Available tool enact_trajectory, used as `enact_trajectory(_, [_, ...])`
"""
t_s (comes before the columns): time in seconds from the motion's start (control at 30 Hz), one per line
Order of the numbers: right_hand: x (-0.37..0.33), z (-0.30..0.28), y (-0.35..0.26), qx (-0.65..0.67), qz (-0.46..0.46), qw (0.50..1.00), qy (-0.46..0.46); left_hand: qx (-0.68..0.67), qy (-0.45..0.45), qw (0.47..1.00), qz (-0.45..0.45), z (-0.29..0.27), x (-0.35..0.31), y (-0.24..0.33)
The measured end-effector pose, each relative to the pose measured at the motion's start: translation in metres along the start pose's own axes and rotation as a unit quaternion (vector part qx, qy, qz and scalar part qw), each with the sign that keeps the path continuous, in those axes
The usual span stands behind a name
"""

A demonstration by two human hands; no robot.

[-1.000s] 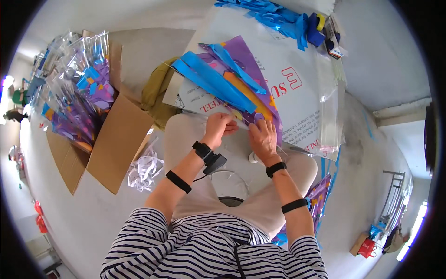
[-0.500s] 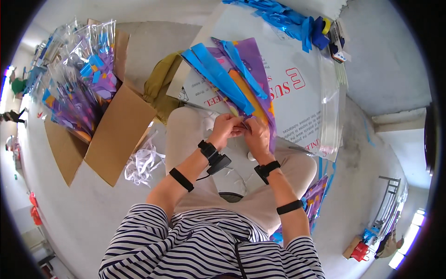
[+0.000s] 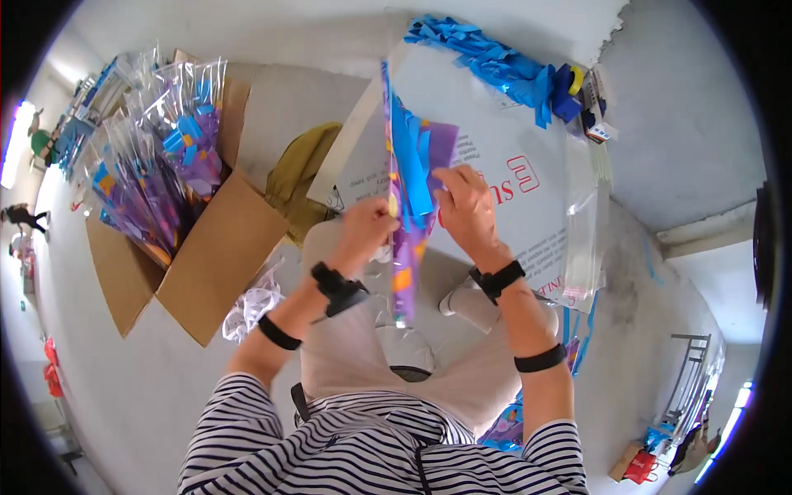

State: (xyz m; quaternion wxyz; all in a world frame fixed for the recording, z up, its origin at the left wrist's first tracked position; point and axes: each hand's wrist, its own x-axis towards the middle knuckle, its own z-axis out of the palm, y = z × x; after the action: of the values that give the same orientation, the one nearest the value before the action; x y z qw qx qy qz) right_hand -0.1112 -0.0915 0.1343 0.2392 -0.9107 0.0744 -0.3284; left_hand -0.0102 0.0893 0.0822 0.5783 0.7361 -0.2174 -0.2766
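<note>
A folded purple patterned sheet with orange patches (image 3: 403, 256) stands nearly edge-on over my lap, long and narrow. Light-blue strips (image 3: 410, 157) lie along its upper half, and a purple flap spreads to their right. Closed at the sheet's left edge, my left hand (image 3: 363, 233) pinches it about midway along its length. My right hand (image 3: 470, 210) is higher and to the right, its bent fingers pinching the flap's edge beside the blue strips. Slight blur hides exactly what lies between the fingertips.
A printed white board (image 3: 528, 223) lies ahead, bearing a pile of blue strips (image 3: 487, 58), rolls of tape (image 3: 569, 92) and clear plastic sleeves (image 3: 582, 223). At left, an open cardboard box (image 3: 223, 256) holds several bagged purple sheets (image 3: 148, 198). White ribbons (image 3: 252, 309) lie beside it.
The sheet has swung from a slant across the board to nearly upright and edge-on. My hands have parted: the left moved left, the right moved up and right.
</note>
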Motion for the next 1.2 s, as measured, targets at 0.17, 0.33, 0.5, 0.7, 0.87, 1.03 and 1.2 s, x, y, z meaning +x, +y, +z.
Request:
enact_trajectory(0.17, [0.068,-0.051,0.007,-0.022,-0.053,0.994,0.089,0.397,-0.053,0.884,0.241,-0.074,0.03,0.125])
enact_trajectory(0.33, [0.1,-0.126,0.014,-0.191,-0.056,0.962,0.186,0.534,-0.012,0.783,0.318,-0.091,0.024,0.242])
enact_trajectory(0.5, [0.09,-0.184,0.035,-0.269,-0.069,0.947,0.16,0.54,-0.017,0.735,0.409,-0.106,0.012,0.312])
enact_trajectory(0.7, [0.064,-0.257,0.044,-0.019,0.086,0.995,-0.047,0.52,-0.035,0.758,0.392,-0.115,0.016,0.351])
enact_trajectory(0.87, [0.071,-0.276,0.056,0.103,0.16,0.975,-0.112,0.473,-0.083,0.795,0.37,-0.116,0.072,0.338])
enact_trajectory(1.03, [0.104,-0.263,0.118,-0.066,0.187,0.961,-0.191,0.512,-0.052,0.77,0.378,-0.083,0.174,0.295])
enact_trajectory(1.2, [0.219,-0.298,0.154,-0.469,0.072,0.875,0.095,0.504,0.218,0.7,0.456,-0.07,0.266,0.37])
